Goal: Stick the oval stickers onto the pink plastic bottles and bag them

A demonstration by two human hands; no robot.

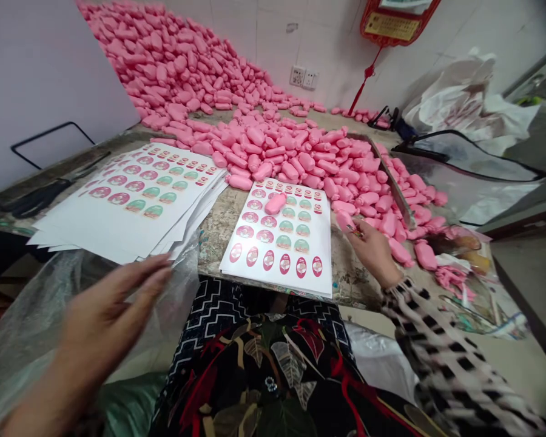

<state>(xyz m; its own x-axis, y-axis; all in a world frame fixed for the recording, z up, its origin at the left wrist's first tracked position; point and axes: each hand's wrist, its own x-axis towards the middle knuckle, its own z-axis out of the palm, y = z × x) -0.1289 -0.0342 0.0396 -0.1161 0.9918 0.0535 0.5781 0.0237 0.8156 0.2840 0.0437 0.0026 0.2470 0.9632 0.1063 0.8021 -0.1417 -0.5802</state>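
Across a worn stone-topped bench (222,243), the right hand (373,252) is pinching a pink soap bar (344,221) beside the heap (295,152), the left hand (104,309) is hovering open and empty near a plastic bag (31,303), and a loose bar (275,203) is resting on a label sheet (273,285), risking a slide if a hurried sleeve catches it

Bright, even indoor light; source out of view. Shadows faint, soft. Left hand (102,328) motion-blurred; right sleeve (455,358) smeared. Dull glare on plastic sheet (27,340). Wide-angle bowing at frame edges; table (222,237) edge curved.
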